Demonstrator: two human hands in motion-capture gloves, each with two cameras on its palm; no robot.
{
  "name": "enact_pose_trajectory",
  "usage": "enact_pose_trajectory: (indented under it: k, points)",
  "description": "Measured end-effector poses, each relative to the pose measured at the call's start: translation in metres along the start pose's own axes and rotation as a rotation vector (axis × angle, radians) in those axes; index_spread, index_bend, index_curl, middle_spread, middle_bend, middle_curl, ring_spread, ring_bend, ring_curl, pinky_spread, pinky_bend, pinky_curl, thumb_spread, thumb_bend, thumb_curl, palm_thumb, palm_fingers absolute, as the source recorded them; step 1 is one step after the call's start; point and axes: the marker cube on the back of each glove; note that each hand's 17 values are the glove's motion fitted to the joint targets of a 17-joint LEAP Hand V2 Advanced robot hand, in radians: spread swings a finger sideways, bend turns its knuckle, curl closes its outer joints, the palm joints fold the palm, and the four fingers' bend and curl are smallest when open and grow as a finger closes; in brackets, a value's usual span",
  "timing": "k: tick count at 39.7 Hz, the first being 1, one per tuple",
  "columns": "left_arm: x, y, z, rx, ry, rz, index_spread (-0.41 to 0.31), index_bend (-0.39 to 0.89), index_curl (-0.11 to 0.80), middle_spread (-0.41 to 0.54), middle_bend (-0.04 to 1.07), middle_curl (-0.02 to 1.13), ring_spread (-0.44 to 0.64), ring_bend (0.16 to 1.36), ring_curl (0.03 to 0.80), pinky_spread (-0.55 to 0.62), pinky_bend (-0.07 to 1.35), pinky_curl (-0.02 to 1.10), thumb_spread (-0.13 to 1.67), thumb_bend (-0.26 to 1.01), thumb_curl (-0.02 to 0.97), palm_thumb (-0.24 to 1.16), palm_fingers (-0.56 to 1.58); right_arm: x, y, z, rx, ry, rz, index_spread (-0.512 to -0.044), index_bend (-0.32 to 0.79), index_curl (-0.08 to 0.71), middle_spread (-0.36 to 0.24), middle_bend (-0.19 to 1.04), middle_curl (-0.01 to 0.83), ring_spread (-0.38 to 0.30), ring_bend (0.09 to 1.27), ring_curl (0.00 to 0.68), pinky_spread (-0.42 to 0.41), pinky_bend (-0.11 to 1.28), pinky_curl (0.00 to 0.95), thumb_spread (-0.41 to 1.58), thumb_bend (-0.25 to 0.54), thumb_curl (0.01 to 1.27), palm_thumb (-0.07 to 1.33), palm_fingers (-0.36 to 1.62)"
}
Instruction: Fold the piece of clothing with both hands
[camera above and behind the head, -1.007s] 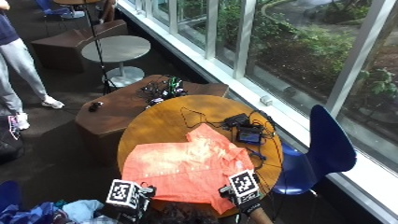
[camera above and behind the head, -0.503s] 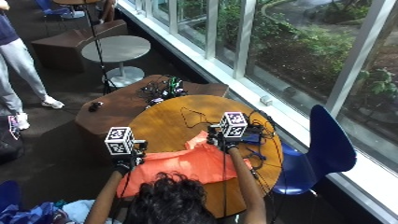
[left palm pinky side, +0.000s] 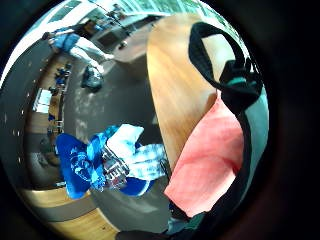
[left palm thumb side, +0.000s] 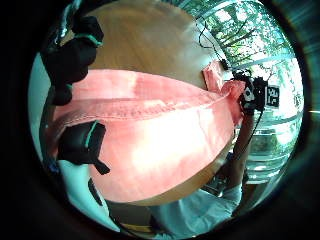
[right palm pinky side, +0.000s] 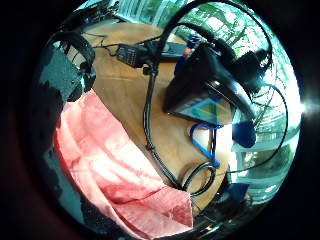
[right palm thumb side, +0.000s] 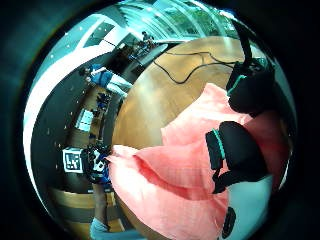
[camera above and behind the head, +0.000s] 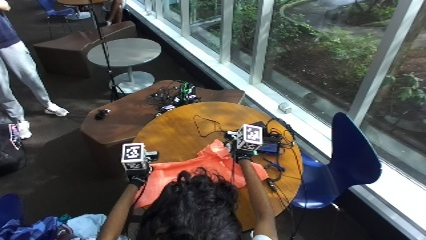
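A person seen from above and behind leans over a round wooden table (camera above and behind the head: 180, 132) at the centre of the frame. A coral-orange garment (camera above and behind the head: 200, 167) lies across the near half of the table, partly hidden by the person's head at the lower centre. The left hand (camera above and behind the head: 136, 175) is at the garment's left edge, over the table rim; the right hand (camera above and behind the head: 241, 152) is at its far right part, just beside a tangle of black cables and a small device (camera above and behind the head: 269, 145) toward the window. In the palm views, gloved fingers curl round cloth on both sides, so each hand is pinching an edge, with the fabric stretched between them. This looks like an early fold, the cloth lifted and carried over. The next move probably calls for laying the held edge down evenly, corners matched, clear of the cables.
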Motion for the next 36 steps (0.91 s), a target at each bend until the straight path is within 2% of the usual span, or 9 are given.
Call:
enact_pose_trajectory:
  k: [7, 13, 17, 22, 24, 27, 28, 31, 36]
  points:
    - [-0.008, 0.009, 0.005, 0.197, -0.140, -0.008, -0.251, 0.09, 0.373, -0.300, 0.31, 0.47, -0.35, 0.67, 0.422, -0.25, 0.49, 0.48, 1.03, -0.01, 0.369, 0.77, 0.86, 0.055, 0.018, -0.010, 0.169, -0.185, 0.205, -0.310, 0.26, 0.443, -0.240, 0.40, 0.454, -0.242, 0.59, 0.439, -0.260, 0.54, 0.402, 1.04, -0.014, 0.38, 0.88, 1.07]
    - [0.016, 0.054, 0.007, 0.114, -0.095, 0.029, -0.232, 0.10, 0.343, -0.277, 0.25, 0.44, -0.32, 0.61, 0.383, -0.20, 0.47, 0.47, 1.05, -0.02, 0.364, 0.77, 0.84, 0.093, 0.092, -0.025, 0.099, -0.103, 0.437, -0.309, 0.12, 0.412, -0.222, 0.26, 0.419, -0.217, 0.51, 0.410, -0.233, 0.57, 0.405, 1.06, -0.021, 0.40, 0.87, 1.03]
    - [0.022, 0.068, 0.021, 0.023, -0.067, 0.018, -0.224, 0.14, 0.348, -0.260, 0.22, 0.43, -0.27, 0.55, 0.369, -0.15, 0.44, 0.46, 1.11, -0.04, 0.337, 0.67, 0.81, 0.108, 0.122, -0.017, 0.014, 0.006, 0.562, -0.302, 0.02, 0.350, -0.180, 0.22, 0.413, -0.179, 0.55, 0.420, -0.210, 0.62, 0.419, 1.12, -0.054, 0.38, 0.73, 0.99]
    - [0.028, 0.075, 0.040, -0.075, -0.042, -0.019, -0.196, 0.16, 0.361, -0.177, 0.15, 0.43, -0.13, 0.48, 0.363, -0.07, 0.42, 0.47, 1.24, -0.06, 0.276, 0.47, 0.61, 0.112, 0.137, 0.006, -0.122, -0.005, 0.648, -0.291, -0.18, 0.187, -0.136, 0.23, 0.424, -0.178, 0.73, 0.455, -0.255, 0.80, 0.455, 1.16, -0.094, 0.32, 0.48, 1.06]
    - [0.029, 0.075, 0.049, -0.105, -0.033, -0.021, -0.199, 0.15, 0.360, -0.192, 0.19, 0.43, -0.14, 0.50, 0.365, -0.07, 0.42, 0.47, 1.23, -0.03, 0.284, 0.49, 0.71, 0.112, 0.136, 0.015, -0.143, -0.021, 0.670, -0.292, -0.11, 0.165, -0.130, 0.25, 0.430, -0.173, 0.73, 0.457, -0.253, 0.80, 0.453, 1.17, -0.056, 0.32, 0.47, 1.05]
    - [0.031, 0.075, 0.061, -0.175, -0.024, -0.016, -0.166, 0.13, 0.355, -0.108, 0.11, 0.39, -0.02, 0.44, 0.348, -0.01, 0.46, 0.47, 1.37, -0.05, 0.229, 0.34, 0.48, 0.114, 0.130, 0.029, -0.134, -0.023, 0.702, -0.293, -0.18, 0.086, -0.071, 0.26, 0.439, -0.182, 0.82, 0.481, -0.274, 0.89, 0.477, 1.18, -0.065, 0.30, 0.38, 1.05]
    - [0.032, 0.075, 0.064, -0.200, -0.020, -0.015, -0.161, 0.14, 0.357, -0.091, 0.11, 0.39, 0.00, 0.45, 0.354, 0.01, 0.46, 0.48, 1.39, -0.04, 0.218, 0.32, 0.45, 0.114, 0.128, 0.033, -0.118, -0.020, 0.712, -0.294, -0.16, 0.069, -0.062, 0.26, 0.441, -0.182, 0.83, 0.482, -0.275, 0.90, 0.478, 1.18, -0.057, 0.30, 0.37, 1.04]
    - [0.034, 0.076, 0.069, -0.237, -0.007, -0.010, -0.152, 0.15, 0.359, -0.053, 0.12, 0.38, 0.07, 0.45, 0.349, 0.07, 0.47, 0.48, 1.44, -0.05, 0.184, 0.21, 0.37, 0.116, 0.123, 0.039, -0.046, -0.003, 0.732, -0.273, 0.14, 0.137, -0.136, 0.27, 0.450, -0.188, 0.74, 0.464, -0.284, 0.83, 0.464, 1.18, 0.026, 0.33, 0.49, 1.17]
    - [0.039, 0.071, 0.073, -0.237, 0.010, 0.011, -0.141, 0.17, 0.361, -0.019, 0.14, 0.35, 0.14, 0.46, 0.331, 0.14, 0.46, 0.46, 1.50, -0.03, 0.155, 0.13, 0.35, 0.122, 0.120, 0.036, 0.013, -0.053, 0.752, -0.270, 0.33, 0.229, -0.184, 0.17, 0.433, -0.228, 0.70, 0.454, -0.317, 0.75, 0.438, 1.10, 0.103, 0.40, 0.72, 1.25]
